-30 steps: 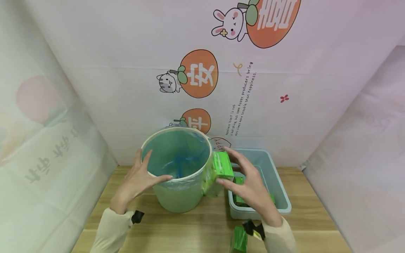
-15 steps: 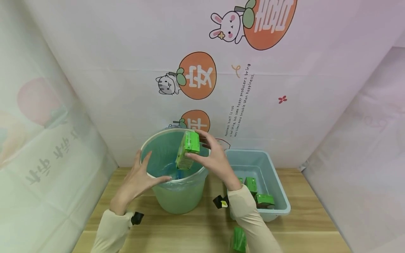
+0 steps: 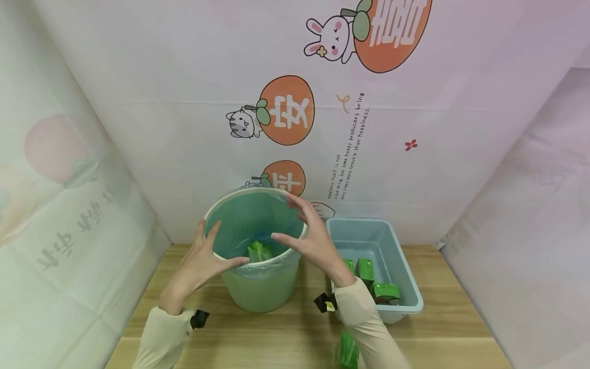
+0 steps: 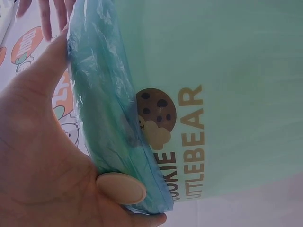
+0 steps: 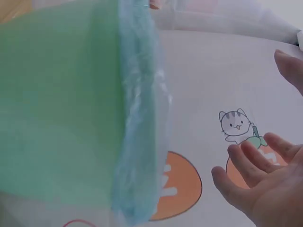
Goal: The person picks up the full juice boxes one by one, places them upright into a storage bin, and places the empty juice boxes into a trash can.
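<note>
A pale green bin stands on the wooden table, lined with a thin blue plastic bag folded over its rim. My left hand holds the left front of the rim, thumb along the front edge and fingers over the left side. My right hand hovers over the right side of the rim, fingers spread and holding nothing. Inside the bin lies a green box, partly hidden by the front rim. The right wrist view has the right hand's fingers apart from the bin's bag-covered edge.
A light blue plastic basin stands right of the bin with several green boxes inside. Another green package lies at the table's front, beside the right sleeve. Printed white cloth encloses the back and sides.
My right hand carried the green box from beside the bin leftward over the opening and let it go; the box dropped inside. My left hand stayed on the rim.
</note>
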`<state>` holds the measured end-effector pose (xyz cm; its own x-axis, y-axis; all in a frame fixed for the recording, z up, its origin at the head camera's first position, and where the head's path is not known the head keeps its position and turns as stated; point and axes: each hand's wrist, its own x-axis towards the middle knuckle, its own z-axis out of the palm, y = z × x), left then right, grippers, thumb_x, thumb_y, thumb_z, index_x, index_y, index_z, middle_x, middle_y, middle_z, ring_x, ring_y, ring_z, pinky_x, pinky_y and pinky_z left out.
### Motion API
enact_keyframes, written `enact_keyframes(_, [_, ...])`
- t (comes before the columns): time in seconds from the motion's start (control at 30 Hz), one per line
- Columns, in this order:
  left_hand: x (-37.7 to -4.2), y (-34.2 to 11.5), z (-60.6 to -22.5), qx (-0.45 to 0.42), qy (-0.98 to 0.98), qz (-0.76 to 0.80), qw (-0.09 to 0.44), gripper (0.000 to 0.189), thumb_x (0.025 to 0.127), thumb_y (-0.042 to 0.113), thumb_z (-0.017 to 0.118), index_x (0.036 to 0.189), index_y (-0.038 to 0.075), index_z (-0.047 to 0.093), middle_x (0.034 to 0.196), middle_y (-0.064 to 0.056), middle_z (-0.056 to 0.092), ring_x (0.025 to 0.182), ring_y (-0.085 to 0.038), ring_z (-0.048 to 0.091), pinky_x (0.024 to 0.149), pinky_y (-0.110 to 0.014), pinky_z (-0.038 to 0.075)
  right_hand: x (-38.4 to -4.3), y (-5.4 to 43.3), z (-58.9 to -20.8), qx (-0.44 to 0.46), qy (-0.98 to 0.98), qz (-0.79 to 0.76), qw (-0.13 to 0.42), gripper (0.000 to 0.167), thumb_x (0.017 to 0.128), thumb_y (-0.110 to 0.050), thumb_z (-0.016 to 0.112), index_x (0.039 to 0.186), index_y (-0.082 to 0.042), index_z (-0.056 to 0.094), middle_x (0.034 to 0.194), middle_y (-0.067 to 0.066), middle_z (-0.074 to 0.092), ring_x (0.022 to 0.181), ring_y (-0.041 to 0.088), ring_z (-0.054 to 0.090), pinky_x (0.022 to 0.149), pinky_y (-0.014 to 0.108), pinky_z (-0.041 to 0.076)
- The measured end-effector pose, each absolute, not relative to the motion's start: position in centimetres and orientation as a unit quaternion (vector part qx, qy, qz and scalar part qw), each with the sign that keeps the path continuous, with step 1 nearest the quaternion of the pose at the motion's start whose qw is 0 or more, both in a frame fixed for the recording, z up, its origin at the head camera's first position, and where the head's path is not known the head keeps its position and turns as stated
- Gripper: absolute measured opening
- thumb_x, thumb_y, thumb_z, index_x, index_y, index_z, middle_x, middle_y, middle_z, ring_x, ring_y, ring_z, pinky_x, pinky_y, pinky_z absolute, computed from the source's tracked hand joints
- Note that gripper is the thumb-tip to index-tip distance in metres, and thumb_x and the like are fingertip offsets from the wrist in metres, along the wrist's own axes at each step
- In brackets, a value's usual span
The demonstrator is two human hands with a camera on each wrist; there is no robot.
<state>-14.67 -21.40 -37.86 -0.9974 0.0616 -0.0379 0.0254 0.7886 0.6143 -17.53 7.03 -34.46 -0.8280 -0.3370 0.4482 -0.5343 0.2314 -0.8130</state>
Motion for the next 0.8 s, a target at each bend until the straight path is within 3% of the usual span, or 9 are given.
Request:
enact_keyframes(0.47, [-14.8, -21.3, -38.0, 0.018, 0.944, 0.33, 0.027, 0.131, 0.081, 0.077, 0.076, 0.172, 0.015, 0.004, 0.173, -0.016, -0.025, 0.15, -0.067, 0.009, 0.107, -0.082, 0.03, -12.2, 12.0, -40.2, 0.27, -0.814, 0.505, 0.095, 0.081, 0.085, -0.021, 0.091, 0.154, -0.007, 0.051, 0.151, 0.01, 0.057, 0.139, 0.032, 0.055, 0.114, 0.059, 0.042])
enact_keyframes(0.67, [-14.7, -21.2, -37.9, 0.023, 0.944, 0.328, 0.032, 0.13, 0.082, 0.076, 0.075, 0.172, 0.015, 0.004, 0.173, -0.018, -0.025, 0.15, -0.067, 0.012, 0.105, -0.08, 0.035, -9.1, 13.6, -43.8, 0.246, -0.84, 0.474, 0.093, 0.081, 0.081, -0.016, 0.094, 0.151, -0.01, 0.054, 0.15, 0.008, 0.058, 0.134, 0.029, 0.058, 0.107, 0.059, 0.048])
enact_keyframes(0.8, [-14.7, -21.2, -37.9, 0.02, 0.943, 0.332, 0.033, 0.13, 0.082, 0.075, 0.076, 0.172, 0.015, 0.003, 0.173, -0.017, -0.026, 0.15, -0.066, 0.011, 0.106, -0.081, 0.033, -7.1, 14.8, -45.9, 0.225, -0.856, 0.456, 0.091, 0.079, 0.082, -0.022, 0.094, 0.151, -0.016, 0.056, 0.15, 0.003, 0.058, 0.135, 0.028, 0.057, 0.104, 0.058, 0.051])
